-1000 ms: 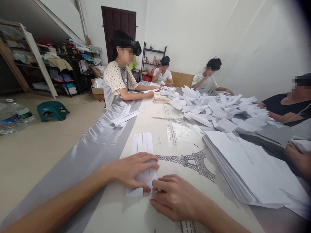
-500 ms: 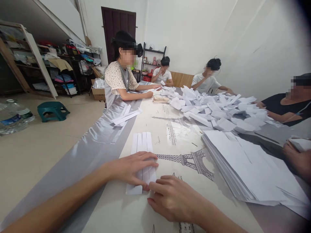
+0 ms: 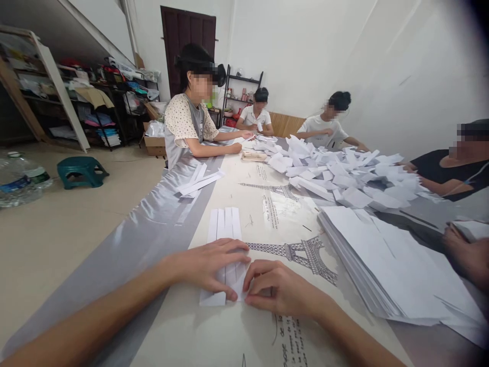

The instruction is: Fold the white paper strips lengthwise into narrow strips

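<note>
The left hand [image 3: 217, 262], splayed, pins the paper [image 3: 225, 221] on the table [image 3: 183, 336] at the stack's [image 3: 393, 260] nine o'clock, and the right hand [image 3: 290, 288], pinching the paper's five-o'clock corner, would best press evenly to keep folds square.

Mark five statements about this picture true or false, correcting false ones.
The camera wearer's left hand lies palm-down on the folded white paper. True.
Their right hand is away from that paper. False: it is at the paper's near end.
The stack of flat white sheets lies right of those hands. True.
The green plastic stool stands on the table. False: the stool is on the pale floor.
The loose heap of folded white papers lies beyond the stack. True.
</note>
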`<state>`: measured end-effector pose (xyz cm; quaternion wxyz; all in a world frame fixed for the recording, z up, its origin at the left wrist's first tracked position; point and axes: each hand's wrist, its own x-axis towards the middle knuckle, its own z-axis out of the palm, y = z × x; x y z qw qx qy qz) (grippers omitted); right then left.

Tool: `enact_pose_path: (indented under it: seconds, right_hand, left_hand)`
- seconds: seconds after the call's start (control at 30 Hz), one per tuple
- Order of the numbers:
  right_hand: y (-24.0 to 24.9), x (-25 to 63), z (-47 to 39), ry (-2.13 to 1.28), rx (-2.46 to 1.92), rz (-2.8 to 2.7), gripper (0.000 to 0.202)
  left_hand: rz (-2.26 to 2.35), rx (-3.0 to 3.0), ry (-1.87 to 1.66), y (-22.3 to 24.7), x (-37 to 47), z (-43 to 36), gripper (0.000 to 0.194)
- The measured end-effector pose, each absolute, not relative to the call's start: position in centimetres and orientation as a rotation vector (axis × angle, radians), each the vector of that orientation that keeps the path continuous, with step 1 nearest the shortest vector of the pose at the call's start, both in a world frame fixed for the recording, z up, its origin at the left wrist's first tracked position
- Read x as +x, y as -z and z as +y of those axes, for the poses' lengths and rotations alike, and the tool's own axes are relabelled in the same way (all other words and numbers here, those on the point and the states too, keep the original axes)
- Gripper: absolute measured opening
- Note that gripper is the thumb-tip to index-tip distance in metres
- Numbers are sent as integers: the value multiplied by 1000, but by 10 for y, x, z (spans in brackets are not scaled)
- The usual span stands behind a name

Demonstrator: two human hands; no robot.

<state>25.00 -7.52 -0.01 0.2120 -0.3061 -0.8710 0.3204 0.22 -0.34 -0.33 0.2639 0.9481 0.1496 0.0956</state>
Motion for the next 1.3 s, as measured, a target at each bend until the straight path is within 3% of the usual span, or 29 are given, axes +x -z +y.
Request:
enact_pose_path:
  seconds: [0.07, 0.6, 1.0, 1.3]
  right_hand:
    - [0, 248, -76, -874, -860, -2431, 5]
    - [-2, 245, -76, -767, -813, -2545, 6]
    - [-3, 251, -71, -897, -756, -2479, 7]
    - [-2, 258, -69, -981, -861, -2465, 9]
  left_hand:
    - [390, 2563, -276, 3, 2, -3, 71]
    - [378, 2618, -279, 5, 2, -4, 73]
    - [384, 2613, -247, 3, 2, -2, 74]
    - [343, 2606, -268, 5, 2, 0, 63]
